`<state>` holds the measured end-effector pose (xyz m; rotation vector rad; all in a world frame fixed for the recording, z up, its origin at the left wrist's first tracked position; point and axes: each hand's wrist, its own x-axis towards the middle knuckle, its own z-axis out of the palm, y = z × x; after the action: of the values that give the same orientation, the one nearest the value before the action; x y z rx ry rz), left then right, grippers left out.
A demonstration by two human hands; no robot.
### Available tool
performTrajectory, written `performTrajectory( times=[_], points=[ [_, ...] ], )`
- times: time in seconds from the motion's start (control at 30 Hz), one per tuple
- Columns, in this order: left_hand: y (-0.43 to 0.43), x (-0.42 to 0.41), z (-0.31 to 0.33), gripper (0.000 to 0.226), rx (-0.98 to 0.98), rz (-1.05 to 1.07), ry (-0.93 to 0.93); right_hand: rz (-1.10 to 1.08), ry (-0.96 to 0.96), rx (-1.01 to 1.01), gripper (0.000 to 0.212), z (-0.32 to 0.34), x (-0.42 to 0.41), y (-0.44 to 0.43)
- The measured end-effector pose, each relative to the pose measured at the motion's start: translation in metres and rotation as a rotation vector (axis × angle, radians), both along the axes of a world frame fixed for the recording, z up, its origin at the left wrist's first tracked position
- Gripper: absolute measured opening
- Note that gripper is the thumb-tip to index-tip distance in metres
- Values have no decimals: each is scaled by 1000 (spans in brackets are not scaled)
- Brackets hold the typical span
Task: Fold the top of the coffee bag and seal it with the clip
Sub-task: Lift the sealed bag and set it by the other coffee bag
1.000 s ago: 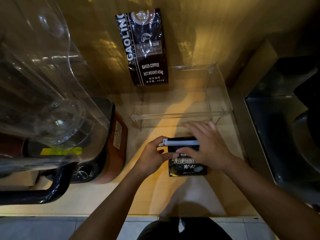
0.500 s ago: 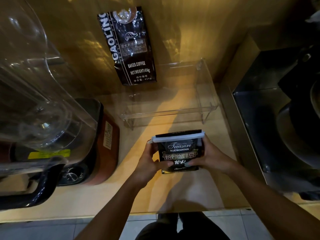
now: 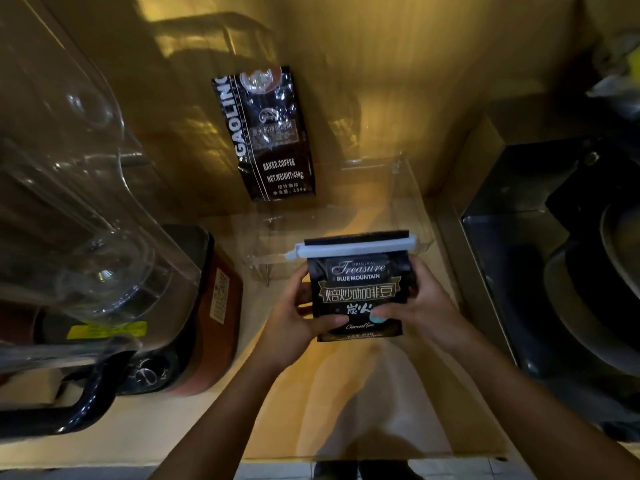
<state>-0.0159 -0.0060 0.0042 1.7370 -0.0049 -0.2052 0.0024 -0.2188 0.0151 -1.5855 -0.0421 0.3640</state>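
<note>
A small black coffee bag labelled "Treasure Blue Mountain" is held upright above the wooden counter. A white clip runs across the bag just under its top edge, its ends sticking out past both sides. My left hand grips the bag's left side, thumb on the front. Gripping the right side is my right hand, its thumb pressed on the lower front.
A larger black "Gaoling" coffee bag leans against the back wall. A clear acrylic rack stands just behind the held bag. A blender with a clear jug fills the left. A dark sink lies to the right.
The bag went from lying under my hands on the counter to standing upright and facing me, raised slightly; both hands shifted from the clip to the bag's sides.
</note>
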Motion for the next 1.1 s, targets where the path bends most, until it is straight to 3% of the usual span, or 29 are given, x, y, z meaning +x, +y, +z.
performTrajectory(
  times=[0.2,0.37,0.8,1.1],
  points=[
    [-7,44,75,86,-14,-52,-167,-98,-164,-27,66,60,38,-4],
    [-11,96,102,83,-63,-105,-219,-116,-239,-30,60,90,77,-6],
    [-34,194,82,76,119,-88,-199,-155,-102,102,70,63,196,-7],
    [-47,199,57,73,142,60,-154,-142,-86,1,50,34,215,-3]
  ],
)
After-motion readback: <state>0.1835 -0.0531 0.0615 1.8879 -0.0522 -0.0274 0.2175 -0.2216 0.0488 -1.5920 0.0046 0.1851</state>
